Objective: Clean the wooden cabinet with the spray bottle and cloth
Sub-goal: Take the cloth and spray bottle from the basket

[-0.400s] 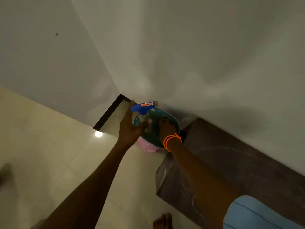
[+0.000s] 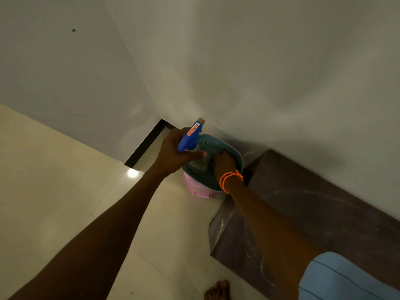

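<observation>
White walls (image 2: 259, 61) meet in a corner above a pale tiled floor (image 2: 54, 191), which lies open to the left. A dark wooden cabinet (image 2: 324, 213) runs along the right wall, its dusty near edge jutting toward a bare foot (image 2: 217, 290). In the corner, a teal basket (image 2: 236, 156) sits on a pink tub (image 2: 199, 189). The left hand (image 2: 173, 154) wraps its fingers around a spray bottle (image 2: 190, 136) at the neck; its blue head points up and right toward the wall, its body slanting down into the basket. The right hand (image 2: 224, 163), orange-banded, reaches into the basket, its fingers hidden.
</observation>
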